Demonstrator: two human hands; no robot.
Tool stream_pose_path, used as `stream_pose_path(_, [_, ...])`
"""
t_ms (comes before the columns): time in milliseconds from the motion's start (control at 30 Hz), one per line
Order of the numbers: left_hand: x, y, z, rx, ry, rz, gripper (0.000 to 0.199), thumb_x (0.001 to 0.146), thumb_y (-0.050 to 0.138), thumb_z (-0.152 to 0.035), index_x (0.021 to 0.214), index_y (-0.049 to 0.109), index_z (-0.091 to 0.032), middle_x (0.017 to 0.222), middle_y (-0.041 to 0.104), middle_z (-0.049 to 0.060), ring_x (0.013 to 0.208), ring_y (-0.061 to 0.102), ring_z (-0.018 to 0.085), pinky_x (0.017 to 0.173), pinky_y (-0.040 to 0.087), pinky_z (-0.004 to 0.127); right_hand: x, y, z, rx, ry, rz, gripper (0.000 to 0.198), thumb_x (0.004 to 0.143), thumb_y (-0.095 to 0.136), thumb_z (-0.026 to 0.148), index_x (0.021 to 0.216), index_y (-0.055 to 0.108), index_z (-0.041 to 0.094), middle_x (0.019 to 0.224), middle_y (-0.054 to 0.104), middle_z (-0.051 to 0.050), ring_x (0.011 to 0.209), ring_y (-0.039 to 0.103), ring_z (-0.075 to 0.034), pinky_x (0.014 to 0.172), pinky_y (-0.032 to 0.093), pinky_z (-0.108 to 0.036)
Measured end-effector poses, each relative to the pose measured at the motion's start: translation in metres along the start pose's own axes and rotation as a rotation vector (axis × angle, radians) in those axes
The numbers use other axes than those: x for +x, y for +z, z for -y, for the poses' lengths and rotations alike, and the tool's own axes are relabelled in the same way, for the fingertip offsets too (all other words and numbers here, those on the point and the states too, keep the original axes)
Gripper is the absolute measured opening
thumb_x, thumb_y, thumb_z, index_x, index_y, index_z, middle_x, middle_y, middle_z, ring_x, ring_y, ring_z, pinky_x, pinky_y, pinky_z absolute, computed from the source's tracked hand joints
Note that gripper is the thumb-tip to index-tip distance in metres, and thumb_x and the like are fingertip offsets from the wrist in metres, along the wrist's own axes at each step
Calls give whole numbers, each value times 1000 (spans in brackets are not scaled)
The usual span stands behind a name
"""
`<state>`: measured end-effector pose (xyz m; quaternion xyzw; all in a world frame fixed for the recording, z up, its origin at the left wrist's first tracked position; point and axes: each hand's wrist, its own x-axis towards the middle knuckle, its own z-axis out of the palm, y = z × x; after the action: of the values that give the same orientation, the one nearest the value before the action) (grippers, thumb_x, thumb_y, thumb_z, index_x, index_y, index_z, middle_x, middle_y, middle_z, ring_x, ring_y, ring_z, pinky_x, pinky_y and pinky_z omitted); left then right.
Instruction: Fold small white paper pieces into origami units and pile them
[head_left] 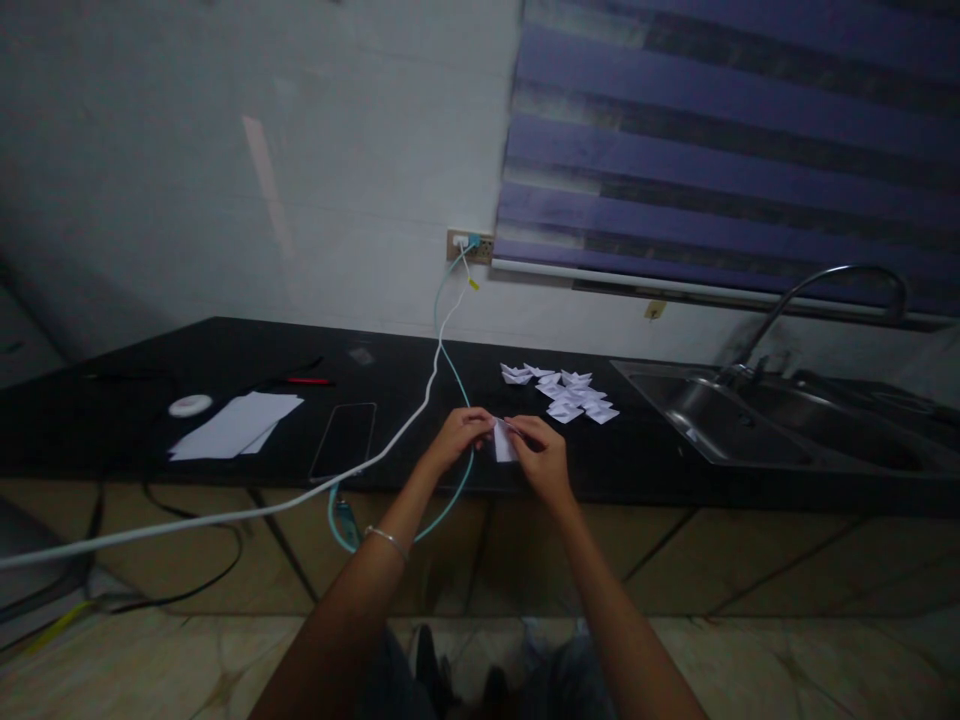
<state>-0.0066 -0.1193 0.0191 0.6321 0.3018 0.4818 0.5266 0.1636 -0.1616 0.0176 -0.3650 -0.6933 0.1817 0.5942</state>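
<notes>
Step in hand, by appearance: creasing fold in small white folded paper piece (503, 441); you pinch it between left hand (459, 434) and right hand (541, 455), fingertips closed narrow on its edges, just above front edge of black stone countertop (225, 360); next move likely calls for firm, even pinch along crease; pile of finished white folded paper shapes (564, 393) lies on countertop behind hands; no readable writing or brand visible.

free: bare counter (420, 440) left of hands | blocked: cables (431, 375) (crossing), folded papers (566, 395) right
</notes>
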Motion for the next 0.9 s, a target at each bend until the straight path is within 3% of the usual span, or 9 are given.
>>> stream_pose_path(367, [1,0,-4,-31,-30,10,22,68,64,-31,64,64,-9,50,53,-1,45,44,7,47,31,20,-7,0,-10,-219,-215,150,35,78,56,7,103,71,27,106,62,-7,101,58,-20,87,48,-37])
stream_pose_path(767, [9,-4,10,-107,-76,-5,26,68,65,-36,67,63,-10,53,56,1,43,45,6,44,31,19,-6,0,-9,-288,-210,184,37,78,54,6,104,70,26,110,59,-8,102,57,-21,87,48,-36])
stream_pose_path(900, [5,-2,5,-18,-65,-18,32,72,64,-42,67,62,-10,52,54,-1,43,43,6,44,29,18,-6,0,-11,-305,-202,182,36,78,55,7,104,70,25,111,58,-9,102,57,-21,87,48,-36])
